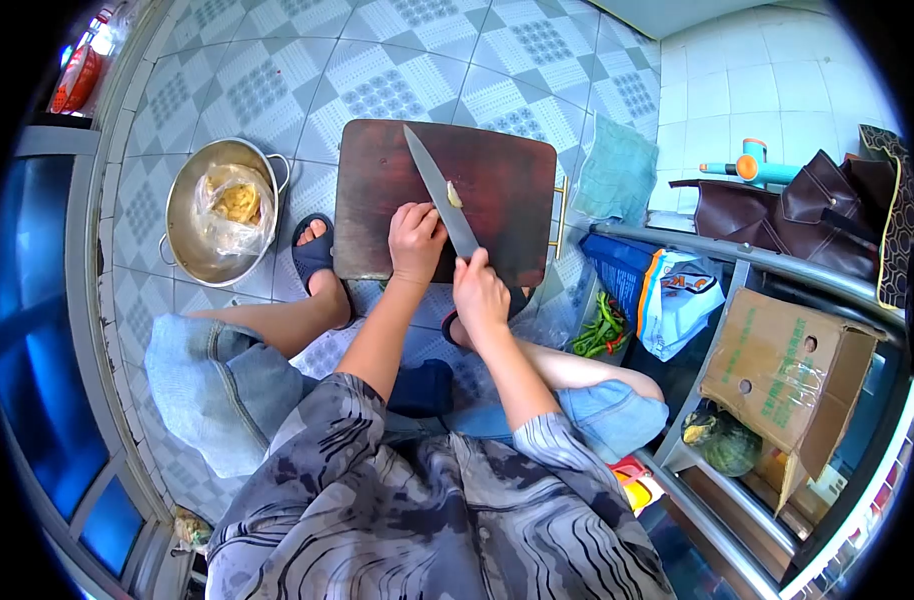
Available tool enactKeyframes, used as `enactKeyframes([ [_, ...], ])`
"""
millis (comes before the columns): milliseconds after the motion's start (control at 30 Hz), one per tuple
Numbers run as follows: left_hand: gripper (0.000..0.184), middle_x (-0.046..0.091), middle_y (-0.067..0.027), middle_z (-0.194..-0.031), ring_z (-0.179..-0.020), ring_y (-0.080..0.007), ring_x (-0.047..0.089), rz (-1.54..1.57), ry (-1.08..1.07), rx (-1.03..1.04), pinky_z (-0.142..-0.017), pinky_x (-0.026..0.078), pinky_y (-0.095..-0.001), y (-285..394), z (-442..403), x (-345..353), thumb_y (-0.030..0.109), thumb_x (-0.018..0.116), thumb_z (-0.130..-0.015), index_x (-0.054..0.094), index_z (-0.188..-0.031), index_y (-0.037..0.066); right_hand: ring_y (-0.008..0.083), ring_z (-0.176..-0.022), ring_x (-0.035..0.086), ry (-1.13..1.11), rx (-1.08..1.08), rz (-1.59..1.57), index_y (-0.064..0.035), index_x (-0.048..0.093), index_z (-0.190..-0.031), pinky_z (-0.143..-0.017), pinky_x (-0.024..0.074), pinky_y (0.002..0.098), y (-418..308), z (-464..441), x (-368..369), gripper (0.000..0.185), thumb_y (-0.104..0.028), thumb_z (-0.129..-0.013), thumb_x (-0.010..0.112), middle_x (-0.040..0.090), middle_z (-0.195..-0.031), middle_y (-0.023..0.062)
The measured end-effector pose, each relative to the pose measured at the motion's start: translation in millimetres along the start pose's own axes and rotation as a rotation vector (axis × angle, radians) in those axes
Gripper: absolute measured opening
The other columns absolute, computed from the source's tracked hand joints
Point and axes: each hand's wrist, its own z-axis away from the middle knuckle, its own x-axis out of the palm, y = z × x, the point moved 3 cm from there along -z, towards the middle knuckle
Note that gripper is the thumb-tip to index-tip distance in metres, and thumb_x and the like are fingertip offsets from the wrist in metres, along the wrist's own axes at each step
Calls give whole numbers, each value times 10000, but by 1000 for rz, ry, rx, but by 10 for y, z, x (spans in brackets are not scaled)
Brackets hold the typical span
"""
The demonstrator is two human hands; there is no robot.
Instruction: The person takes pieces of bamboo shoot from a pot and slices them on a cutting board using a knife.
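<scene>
A dark wooden cutting board (377, 180) lies in front of me, low over the tiled floor. My right hand (481, 290) is wrapped round the handle of a large knife (435, 180), whose blade points up and to the left across the board. A small pale piece of food (454, 194) sits against the right side of the blade. My left hand (417, 238) rests on the board just left of the blade, its fingers curled together; anything under them is hidden.
A metal pot (187, 235) with a plastic bag of yellowish food (239, 203) stands at left. Green and red peppers (603, 328), a blue bag (617, 270), a cloth (617, 170) and a cardboard box (777, 365) on a metal rack are at right.
</scene>
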Motion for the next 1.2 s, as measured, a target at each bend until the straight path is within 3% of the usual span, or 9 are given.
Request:
enactKeyframes([
  [67, 211, 624, -56, -867, -849, -268, 582, 0, -13, -4, -763, 480, -373, 4, 3, -13, 13, 675, -594, 649, -802, 43, 315, -581, 648, 70, -74, -26, -34, 398, -908, -474, 535, 403, -129, -213, -72, 320, -346, -932, 463, 612, -668, 184],
  [200, 208, 622, -60, -868, -853, -276, 575, 13, -26, 0, -763, 477, -382, 26, -12, -27, 19, 677, -599, 649, -804, 39, 373, -604, 635, 59, -63, -95, -46, 385, -922, -521, 525, 462, -179, -255, -71, 287, -325, -935, 453, 623, -668, 209],
  [433, 199, 626, -38, -851, -822, -242, 589, -24, 35, 48, -737, 486, -357, 34, -15, -3, 21, 679, -571, 647, -765, 53, 323, -576, 648, 23, 59, 81, -48, 407, -913, -502, 532, 422, 169, 351, 101, 326, -369, -924, 466, 615, -659, 170],
  [733, 214, 612, -60, -867, -845, -273, 576, 20, -40, -37, -768, 473, -380, -16, -1, -11, 20, 686, -581, 646, -789, 51, 303, -581, 654, 95, -70, -47, -28, 408, -925, -486, 538, 391, -253, -363, -43, 323, -346, -929, 465, 627, -683, 187],
  [800, 215, 613, -62, -870, -848, -276, 573, 5, -39, -17, -764, 471, -383, -9, -16, -20, 22, 684, -582, 646, -792, 51, 374, -621, 640, 82, -37, -81, -46, 394, -925, -536, 526, 462, -221, -308, -54, 283, -324, -939, 443, 631, -677, 199],
  [867, 204, 617, -42, -854, -842, -245, 581, -30, -2, 24, -756, 475, -371, 18, -23, -8, 48, 686, -567, 647, -767, 57, 375, -617, 638, 64, -14, -79, -49, 392, -929, -536, 524, 468, -55, -77, -32, 290, -335, -937, 444, 629, -674, 198],
  [933, 187, 617, -37, -843, -832, -241, 584, -14, 3, 21, -749, 478, -366, 32, -31, -1, 39, 682, -577, 642, -759, 61, 310, -557, 645, 44, 34, 61, -39, 410, -925, -480, 534, 395, 123, 181, 28, 330, -363, -921, 475, 619, -668, 174],
  [1067, 166, 616, -33, -839, -826, -240, 584, -8, 20, 24, -741, 483, -361, 2, -22, 6, 28, 679, -592, 639, -749, 66, 311, -553, 644, 20, 40, 99, -30, 413, -924, -475, 533, 396, 236, 342, 105, 344, -368, -920, 477, 616, -662, 173],
  [1200, 187, 608, -50, -848, -831, -256, 572, 18, -3, -9, -730, 471, -373, -18, -10, 28, 1, 671, -594, 644, -772, 54, 316, -571, 647, 43, -5, 48, -28, 419, -915, -487, 537, 396, -40, -102, -22, 332, -357, -928, 465, 615, -664, 175],
])
